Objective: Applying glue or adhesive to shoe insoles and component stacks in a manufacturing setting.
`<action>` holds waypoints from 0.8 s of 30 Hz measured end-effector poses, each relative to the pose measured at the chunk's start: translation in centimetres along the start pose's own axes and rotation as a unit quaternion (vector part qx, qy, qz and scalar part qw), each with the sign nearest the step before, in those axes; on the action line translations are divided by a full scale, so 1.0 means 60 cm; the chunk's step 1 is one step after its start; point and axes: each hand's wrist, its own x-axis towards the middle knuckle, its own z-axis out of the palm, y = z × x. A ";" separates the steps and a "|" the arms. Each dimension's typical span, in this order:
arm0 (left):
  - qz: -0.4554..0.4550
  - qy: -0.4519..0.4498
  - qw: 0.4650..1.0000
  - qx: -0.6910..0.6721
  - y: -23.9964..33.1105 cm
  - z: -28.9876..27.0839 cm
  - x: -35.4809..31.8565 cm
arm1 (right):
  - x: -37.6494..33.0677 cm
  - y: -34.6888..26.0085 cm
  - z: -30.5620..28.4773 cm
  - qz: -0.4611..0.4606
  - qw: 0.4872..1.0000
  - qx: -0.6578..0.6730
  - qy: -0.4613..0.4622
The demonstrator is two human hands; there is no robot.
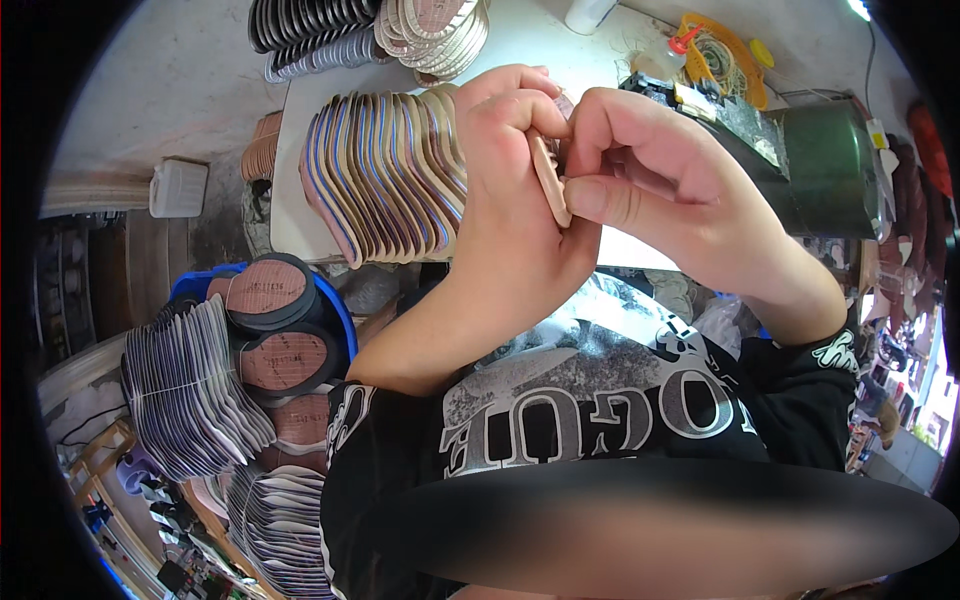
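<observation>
Tan piece (549, 182) slants, long axis upper left to lower right

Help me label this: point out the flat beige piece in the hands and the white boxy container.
Flat beige piece (549, 182): head view, middle of its visible side.
White boxy container (178, 191): head view, its front face.

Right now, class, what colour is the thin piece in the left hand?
The thin piece is pinkish tan, best seen in the head view.
</observation>
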 end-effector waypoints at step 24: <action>-0.442 -0.293 0.755 -0.387 0.050 -0.046 0.066 | 0.003 -0.091 -0.092 -0.148 0.944 -0.289 -0.057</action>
